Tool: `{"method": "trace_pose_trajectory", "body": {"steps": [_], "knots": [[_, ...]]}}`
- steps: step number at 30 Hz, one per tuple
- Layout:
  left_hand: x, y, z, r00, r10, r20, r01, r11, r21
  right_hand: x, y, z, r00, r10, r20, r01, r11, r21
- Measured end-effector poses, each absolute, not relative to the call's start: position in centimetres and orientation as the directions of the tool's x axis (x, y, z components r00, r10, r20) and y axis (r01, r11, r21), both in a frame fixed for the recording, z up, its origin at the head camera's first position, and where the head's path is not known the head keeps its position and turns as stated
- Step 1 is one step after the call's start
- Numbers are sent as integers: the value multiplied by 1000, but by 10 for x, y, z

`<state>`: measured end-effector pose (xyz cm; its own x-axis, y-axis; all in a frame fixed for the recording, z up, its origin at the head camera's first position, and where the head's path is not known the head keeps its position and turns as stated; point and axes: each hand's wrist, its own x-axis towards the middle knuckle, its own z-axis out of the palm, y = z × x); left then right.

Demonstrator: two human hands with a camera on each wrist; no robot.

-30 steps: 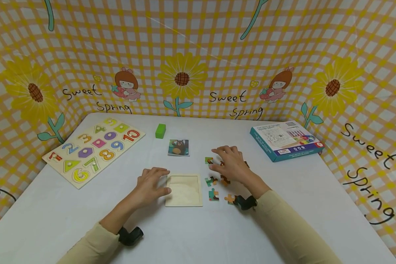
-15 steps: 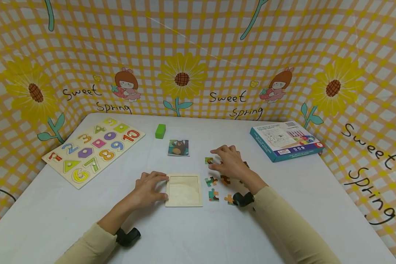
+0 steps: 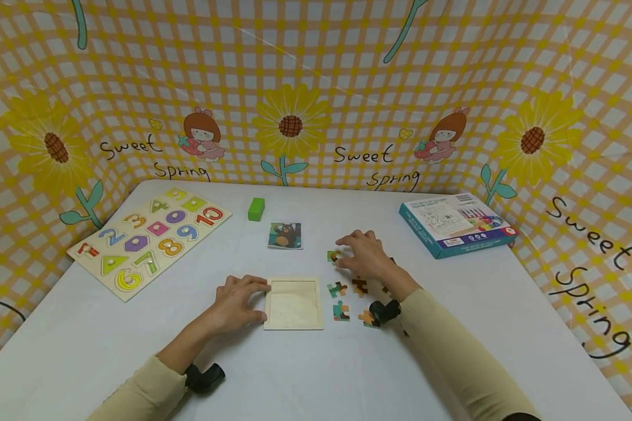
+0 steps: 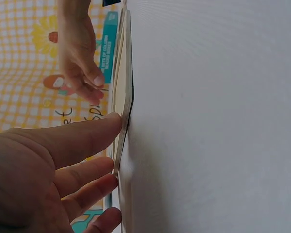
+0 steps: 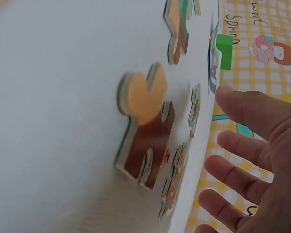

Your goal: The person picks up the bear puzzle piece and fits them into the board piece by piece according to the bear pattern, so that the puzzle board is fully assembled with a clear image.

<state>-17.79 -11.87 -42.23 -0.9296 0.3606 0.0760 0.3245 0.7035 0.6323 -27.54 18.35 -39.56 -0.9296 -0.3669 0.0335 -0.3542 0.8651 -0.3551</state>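
Observation:
My left hand [image 3: 236, 305] lies at the left edge of a shallow wooden puzzle tray [image 3: 294, 327], thumb and fingertips touching its side. In the left wrist view the fingers are relaxed along the edge of the tray [image 4: 128, 73]. The tray has a bare recess. To its right, my right hand [image 3: 367, 256] hovers over several loose jigsaw pieces, fingers spread, nothing held. Among them are a green piece [image 3: 333, 256], a teal piece [image 3: 340, 311] and an orange one [image 3: 367, 318]. The right wrist view has a brown-and-orange piece [image 5: 148, 138] up close. The hand hides some pieces.
A bear picture card [image 3: 285, 235] lies behind the tray, with a green block [image 3: 256, 209] farther back. On the left is a wooden number-and-shape board [image 3: 150, 241]. A teal-edged box [image 3: 458, 224] sits at the back right. A patterned cloth [image 3: 316, 70] surrounds the white table.
My left hand has shifted slightly left and down, its fingertips now at the tray's edge instead of over it. The right wrist has drifted a little left; its hand stays above the pieces.

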Motion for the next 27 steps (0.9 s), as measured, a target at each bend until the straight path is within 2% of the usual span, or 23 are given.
{"method": "trace_pose_trajectory", "body": {"steps": [14,27], "knots": [[-178,-113,-422,-930,357,87,334,723,605,-287,183,-401,-933,-357,-36,-323,880,-348],[-185,-108,-426,-929,358,91,339,731,592,-289,186,-404,-938,-346,-27,-309,868,-388]]}}
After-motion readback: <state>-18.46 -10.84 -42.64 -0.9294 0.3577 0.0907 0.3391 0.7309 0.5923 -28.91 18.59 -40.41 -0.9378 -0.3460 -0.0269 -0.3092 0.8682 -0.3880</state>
